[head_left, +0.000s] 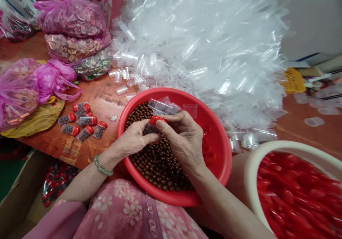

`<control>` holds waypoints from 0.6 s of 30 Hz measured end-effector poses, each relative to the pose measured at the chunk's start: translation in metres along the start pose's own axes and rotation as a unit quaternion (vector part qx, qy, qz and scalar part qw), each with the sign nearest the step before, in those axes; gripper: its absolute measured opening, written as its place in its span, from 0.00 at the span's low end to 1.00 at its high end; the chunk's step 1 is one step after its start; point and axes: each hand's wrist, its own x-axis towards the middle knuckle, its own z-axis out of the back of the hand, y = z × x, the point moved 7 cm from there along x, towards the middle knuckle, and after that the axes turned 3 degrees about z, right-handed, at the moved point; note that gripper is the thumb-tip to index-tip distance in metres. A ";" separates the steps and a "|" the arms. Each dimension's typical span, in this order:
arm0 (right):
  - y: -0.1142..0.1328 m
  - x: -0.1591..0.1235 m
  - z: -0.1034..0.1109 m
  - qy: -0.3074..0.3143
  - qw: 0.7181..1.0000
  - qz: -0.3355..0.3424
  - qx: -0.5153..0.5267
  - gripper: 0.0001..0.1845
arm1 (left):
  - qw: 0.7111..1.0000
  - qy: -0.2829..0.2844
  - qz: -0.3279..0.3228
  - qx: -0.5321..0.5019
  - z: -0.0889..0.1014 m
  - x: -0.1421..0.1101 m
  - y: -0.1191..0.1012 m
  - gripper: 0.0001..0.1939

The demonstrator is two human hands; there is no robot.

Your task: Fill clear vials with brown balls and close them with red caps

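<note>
Over a red basin (227, 153) of small brown balls (162, 178), my two hands meet around one small clear container (150, 129). My left hand (136, 136) grips its clear body between thumb and fingers. With thumb and fingers, my right hand (184, 135) pinches the red cap (157, 120) at the container's end. Whether the cap is fully seated I cannot tell. Several clear empty containers (164, 105) lie on the balls just behind my hands. Some red caps (208, 143) rest at the basin's right side, partly behind my right hand.
A large heap of clear containers (203, 50) covers the table behind the basin. Filled red-capped containers (85, 120) lie at left, near pink bags (77, 21) of small pieces. A white tub (251, 167) of red caps stands at right. A cardboard box (32, 189) holds more capped containers.
</note>
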 end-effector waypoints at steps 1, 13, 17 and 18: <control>0.001 0.000 0.001 0.003 1.000 0.003 -0.009 0.14 | 1.000 -0.004 0.002 0.003 0.001 0.000 0.000 0.10; 0.011 0.004 -0.001 0.123 0.970 0.141 -0.156 0.09 | 1.000 0.009 0.004 0.005 0.000 0.000 -0.001 0.12; 0.012 -0.005 -0.007 0.187 0.918 0.236 -0.259 0.31 | 1.000 0.022 -0.009 -0.004 0.000 -0.001 -0.002 0.14; 0.011 -0.008 -0.010 0.201 0.901 0.259 -0.284 0.37 | 0.999 0.029 -0.002 -0.015 0.000 -0.001 0.000 0.16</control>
